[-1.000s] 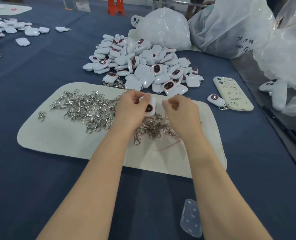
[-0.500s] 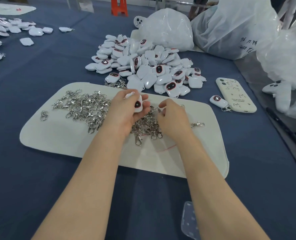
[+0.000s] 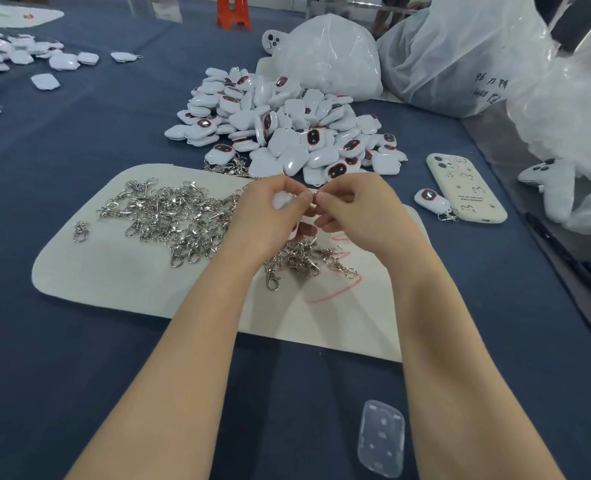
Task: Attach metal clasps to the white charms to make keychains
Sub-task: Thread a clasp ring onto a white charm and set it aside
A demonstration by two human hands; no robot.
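My left hand [image 3: 270, 216] grips a white charm [image 3: 282, 201], mostly hidden behind its fingers. My right hand [image 3: 356, 213] pinches a small metal clasp ring [image 3: 315, 196] right against the charm, fingertips of both hands meeting above the white mat [image 3: 121, 271]. A tangle of silver clasps [image 3: 169, 220] lies on the mat to the left and under my hands. A big heap of white charms [image 3: 287, 129] with dark red-rimmed faces sits just beyond the mat. One finished keychain [image 3: 432, 201] lies to the right.
A cream phone [image 3: 465, 187] lies right of the heap. White plastic bags [image 3: 460, 53] stand at the back right, with a white game-controller toy [image 3: 550, 181] beside them. More charms [image 3: 20, 57] lie scattered far left. A clear plastic case [image 3: 381, 438] lies near me on the blue cloth.
My right hand came up from the clasp pile with a clasp and met my left hand. The charm turned in my left hand, so its face is now hidden.
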